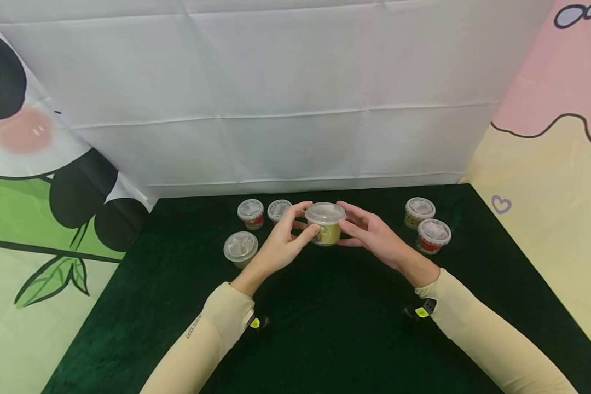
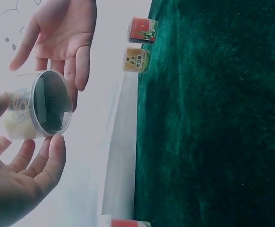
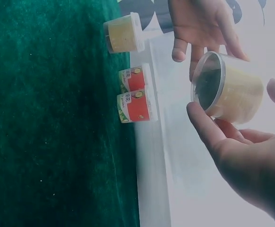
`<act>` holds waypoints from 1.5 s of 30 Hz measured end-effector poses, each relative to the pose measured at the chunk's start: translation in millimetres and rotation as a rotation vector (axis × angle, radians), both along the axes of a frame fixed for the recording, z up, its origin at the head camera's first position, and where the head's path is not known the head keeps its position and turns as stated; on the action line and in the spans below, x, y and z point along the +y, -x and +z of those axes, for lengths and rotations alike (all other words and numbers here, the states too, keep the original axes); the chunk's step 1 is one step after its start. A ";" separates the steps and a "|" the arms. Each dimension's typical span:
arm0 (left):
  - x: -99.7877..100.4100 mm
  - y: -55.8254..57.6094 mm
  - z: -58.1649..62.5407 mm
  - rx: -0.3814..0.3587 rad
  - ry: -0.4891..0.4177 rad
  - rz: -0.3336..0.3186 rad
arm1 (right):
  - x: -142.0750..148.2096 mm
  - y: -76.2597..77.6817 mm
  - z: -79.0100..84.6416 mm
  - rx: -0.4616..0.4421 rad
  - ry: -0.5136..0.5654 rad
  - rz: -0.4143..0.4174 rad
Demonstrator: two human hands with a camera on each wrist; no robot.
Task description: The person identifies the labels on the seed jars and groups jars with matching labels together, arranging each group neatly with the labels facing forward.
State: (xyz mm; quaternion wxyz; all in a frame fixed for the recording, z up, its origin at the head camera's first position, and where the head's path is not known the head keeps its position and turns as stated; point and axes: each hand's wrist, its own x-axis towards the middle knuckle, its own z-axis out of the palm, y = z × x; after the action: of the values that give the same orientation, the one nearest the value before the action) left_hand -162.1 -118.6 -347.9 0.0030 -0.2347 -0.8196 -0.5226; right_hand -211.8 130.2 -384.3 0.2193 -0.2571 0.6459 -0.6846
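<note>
A clear round plastic tub [image 1: 329,234] with a transparent lid and a yellow label is held up between both hands near the middle of the head view. My left hand [image 1: 282,243] grips its left side, thumb on the front and index finger up by the lid. On the opposite side my right hand [image 1: 379,238] holds it with thumb and fingers. In the left wrist view the same tub [image 2: 21,111] lies between the two palms. The right wrist view shows the tub [image 3: 241,94] with the right index fingertip at its rim.
Left of the hands stand two red-labelled tubs [image 1: 253,220] [image 1: 276,210], one partly hidden, and a larger lidded tub [image 1: 240,247]. To the right are a yellowish tub [image 1: 418,213] and a red one [image 1: 432,238]. A dark green cloth [image 1: 335,328] covers the table, with a white sheet [image 1: 295,148] behind.
</note>
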 end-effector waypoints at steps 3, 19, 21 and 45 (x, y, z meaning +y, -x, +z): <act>-0.4 0.0 -0.4 -0.009 0.001 -0.001 | -0.1 -0.4 0.1 0.001 -0.006 -0.002; -0.1 -1.1 -0.2 -0.007 0.006 0.001 | -1.1 -0.6 -1.0 -0.004 -0.014 -0.007; -0.4 -1.0 -0.3 -0.008 0.005 0.003 | -1.6 -0.6 -1.1 -0.006 -0.015 -0.007; 1.2 -2.6 -4.9 0.001 -0.012 0.000 | -10.6 -1.3 -0.7 0.014 -0.066 -0.032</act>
State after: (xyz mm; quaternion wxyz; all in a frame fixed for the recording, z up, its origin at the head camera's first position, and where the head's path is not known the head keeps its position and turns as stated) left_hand -159.5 -117.4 -352.7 0.0049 -0.2348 -0.8164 -0.5276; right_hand -210.5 119.5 -385.0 0.2122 -0.2439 0.6738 -0.6644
